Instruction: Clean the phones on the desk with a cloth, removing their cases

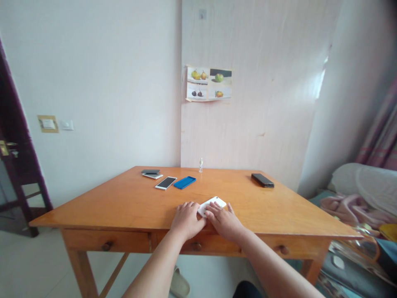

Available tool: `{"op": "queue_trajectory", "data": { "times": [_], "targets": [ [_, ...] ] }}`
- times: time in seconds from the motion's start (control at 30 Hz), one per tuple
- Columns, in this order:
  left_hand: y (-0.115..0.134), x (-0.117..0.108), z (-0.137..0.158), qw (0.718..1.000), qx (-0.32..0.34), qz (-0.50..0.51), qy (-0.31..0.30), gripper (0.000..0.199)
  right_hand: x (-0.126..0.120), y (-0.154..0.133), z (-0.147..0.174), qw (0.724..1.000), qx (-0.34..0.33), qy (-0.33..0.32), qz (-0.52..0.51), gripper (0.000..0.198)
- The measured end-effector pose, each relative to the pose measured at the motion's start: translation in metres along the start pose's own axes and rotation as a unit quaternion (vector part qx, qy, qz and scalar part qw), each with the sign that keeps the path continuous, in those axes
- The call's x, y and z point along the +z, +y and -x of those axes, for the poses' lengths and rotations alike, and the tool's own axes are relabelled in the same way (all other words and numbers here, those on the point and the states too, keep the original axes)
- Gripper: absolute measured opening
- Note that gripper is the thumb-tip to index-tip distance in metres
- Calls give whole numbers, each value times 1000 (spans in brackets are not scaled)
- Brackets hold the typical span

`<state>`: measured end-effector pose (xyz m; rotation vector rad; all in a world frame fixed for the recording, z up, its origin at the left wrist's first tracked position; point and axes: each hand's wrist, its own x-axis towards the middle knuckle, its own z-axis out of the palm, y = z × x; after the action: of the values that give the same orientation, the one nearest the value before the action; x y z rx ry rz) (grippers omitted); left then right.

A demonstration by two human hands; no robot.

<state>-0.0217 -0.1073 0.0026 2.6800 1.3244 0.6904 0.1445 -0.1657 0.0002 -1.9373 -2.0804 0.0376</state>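
A white smartphone [219, 201] lies back side up near the table's front edge, its camera at the far end. My left hand [186, 220] rests at its left end, with the phone's near corner between thumb and index finger. Across the phone's back lies my right hand [226, 221], fingers spread and partly covering it. Beyond my hands are a blue phone case [185, 182], open side up, and a white phone [166, 183] with a dark screen.
Two stacked phones [151, 175] lie at the far left of the wooden table [124, 207]. A small clear bottle [201, 165] stands at the back edge, and a black stack of flat items [262, 180] sits at the right. Bedding [350, 211] is piled beyond the right side.
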Motion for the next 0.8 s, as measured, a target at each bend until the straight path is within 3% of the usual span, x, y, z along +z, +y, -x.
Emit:
{"op": "queue_trajectory", "data": {
  "times": [0.1,0.17,0.4,0.63,0.7,0.8],
  "targets": [
    [-1,2,-1,1000,7,3,9,19,-5,17,-13,996,81,10,23,50],
    [-3,4,-1,1000,12,5,21,21,-5,20,-17,995,95,16,28,52],
    [-6,8,-1,999,5,12,41,26,2,2,-7,997,-55,-10,-48,52],
    [-8,12,-4,999,-13,24,35,53,-5,24,-21,998,61,13,-13,52],
    [-9,15,-5,999,-14,27,41,59,-4,17,-21,999,38,11,-13,50],
    [-11,18,-5,998,-20,40,49,62,1,0,-17,997,-61,-10,-54,48]
  ]
}}
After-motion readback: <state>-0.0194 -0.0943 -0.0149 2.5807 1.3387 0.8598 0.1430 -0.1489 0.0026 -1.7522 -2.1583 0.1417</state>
